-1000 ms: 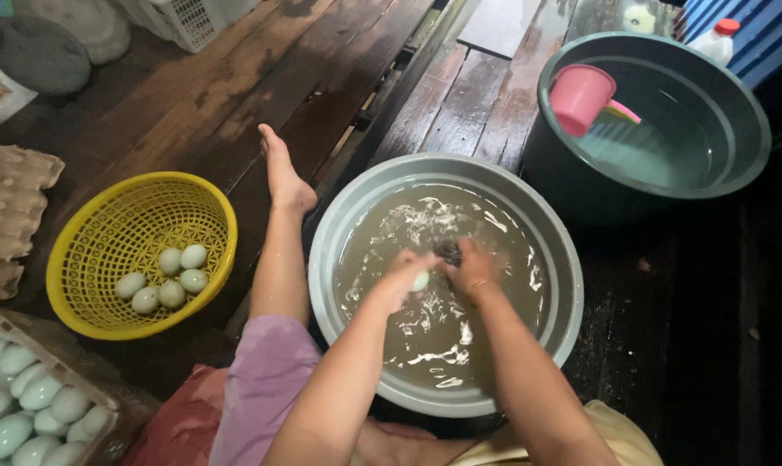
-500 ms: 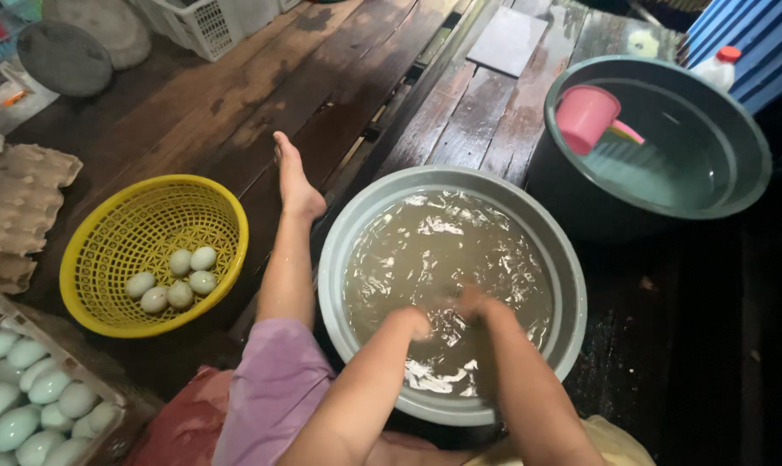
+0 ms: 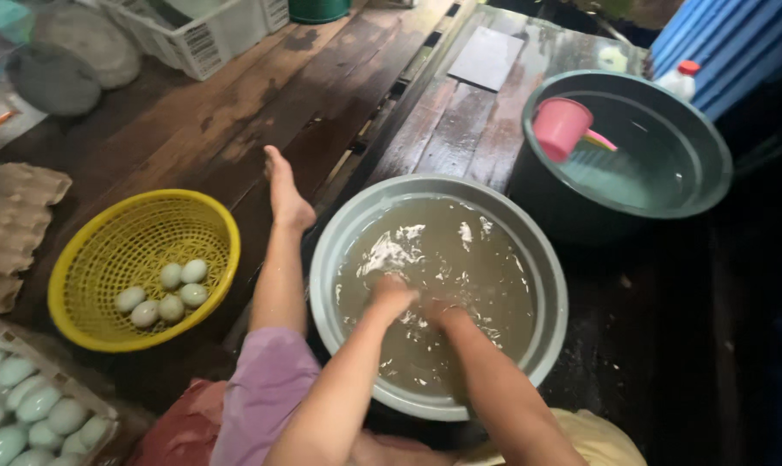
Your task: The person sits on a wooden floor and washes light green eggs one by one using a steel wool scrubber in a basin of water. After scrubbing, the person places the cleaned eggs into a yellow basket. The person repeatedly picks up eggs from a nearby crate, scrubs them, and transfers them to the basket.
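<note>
I had both hands plunged into the murky water of the grey basin (image 3: 339, 259), left hand (image 3: 394, 293) and right hand (image 3: 442, 312) close together under the surface; I could not tell whether the fingers were spread or closed. At the near left corner of the wooden floor (image 3: 235, 112) sat a tray of pale eggs (image 3: 20, 414). Beyond it, the yellow basket (image 3: 80, 259) held five eggs (image 3: 162, 292). Farther right stood a dark green tub (image 3: 710, 164) with a pink scoop (image 3: 562, 128).

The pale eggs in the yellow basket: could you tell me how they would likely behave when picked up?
The eggs look smooth and rounded, so probably slippery, especially to wet hands. They lie loose in the yellow basket, so a nudge would likely roll them. Their shells are probably fragile.
</note>
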